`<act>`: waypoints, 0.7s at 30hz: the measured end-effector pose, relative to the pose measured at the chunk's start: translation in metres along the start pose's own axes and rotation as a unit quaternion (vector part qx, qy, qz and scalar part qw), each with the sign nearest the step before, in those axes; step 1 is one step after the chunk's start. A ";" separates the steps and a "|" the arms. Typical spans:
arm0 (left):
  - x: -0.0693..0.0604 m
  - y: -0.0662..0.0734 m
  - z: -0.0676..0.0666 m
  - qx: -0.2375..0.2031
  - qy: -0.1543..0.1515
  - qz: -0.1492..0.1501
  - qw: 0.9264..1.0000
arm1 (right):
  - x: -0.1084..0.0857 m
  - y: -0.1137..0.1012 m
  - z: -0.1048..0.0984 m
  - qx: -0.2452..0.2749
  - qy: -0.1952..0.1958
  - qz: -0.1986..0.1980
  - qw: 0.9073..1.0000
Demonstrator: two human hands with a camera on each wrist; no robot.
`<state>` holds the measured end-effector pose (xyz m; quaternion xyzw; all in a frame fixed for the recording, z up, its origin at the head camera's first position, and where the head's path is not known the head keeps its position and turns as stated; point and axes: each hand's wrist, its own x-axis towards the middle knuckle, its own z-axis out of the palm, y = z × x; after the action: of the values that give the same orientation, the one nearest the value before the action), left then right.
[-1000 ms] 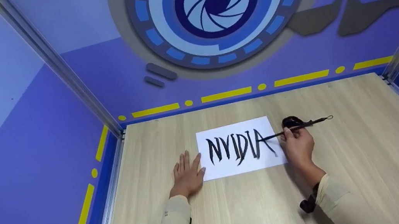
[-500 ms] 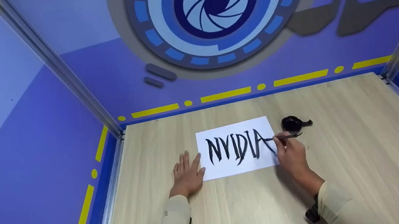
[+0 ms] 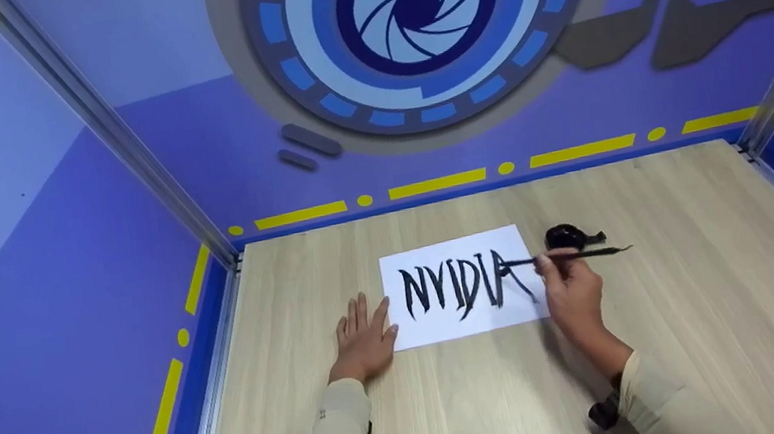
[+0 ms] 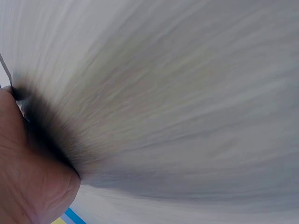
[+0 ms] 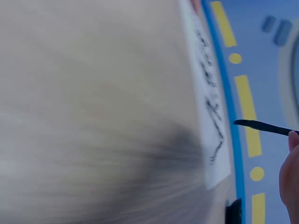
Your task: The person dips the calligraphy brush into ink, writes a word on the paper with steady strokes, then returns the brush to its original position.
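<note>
A white sheet of paper [image 3: 448, 331] lies on the table and bears black brushed letters [image 3: 471, 285] reading NVIDIA. My right hand [image 3: 575, 300] pinches a thin black writing brush [image 3: 600, 252] between thumb and fingers, off the sheet's right side. In the head view the brush tip is over the last letter, A; in the right wrist view the tip [image 5: 243, 123] appears raised from the sheet. My left hand [image 3: 364, 340] lies flat with fingers spread, thumb and forefinger touching the paper's left edge. Only part of the left hand [image 4: 32, 177] shows in the left wrist view.
A small round black pot [image 3: 564, 236] with a short handle or spout stands just behind my right hand. The wooden table [image 3: 290, 283] ends at a purple back wall [image 3: 196, 153] and side walls with metal posts.
My right hand first shifted left and downward with the brush, then moved back right and up; the brush now lies nearly level across the view. The left hand and paper stay put.
</note>
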<state>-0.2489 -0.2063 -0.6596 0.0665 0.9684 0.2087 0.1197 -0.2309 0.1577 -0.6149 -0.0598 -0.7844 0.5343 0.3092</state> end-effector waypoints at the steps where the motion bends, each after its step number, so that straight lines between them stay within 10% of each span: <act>1: 0.000 0.001 -0.001 0.000 -0.002 0.001 1.000 | 0.003 -0.001 -0.002 0.020 0.013 0.007 1.000; 8: 0.000 0.000 -0.001 -0.003 0.002 0.005 1.000 | 0.016 -0.001 -0.013 0.129 0.051 0.058 0.989; 21: -0.002 0.004 -0.003 0.000 0.002 0.003 1.000 | 0.019 0.007 -0.023 0.151 0.074 0.107 0.980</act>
<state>-0.2477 -0.2046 -0.6545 0.0686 0.9684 0.2091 0.1170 -0.2351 0.1870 -0.6079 -0.1353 -0.6587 0.6707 0.3129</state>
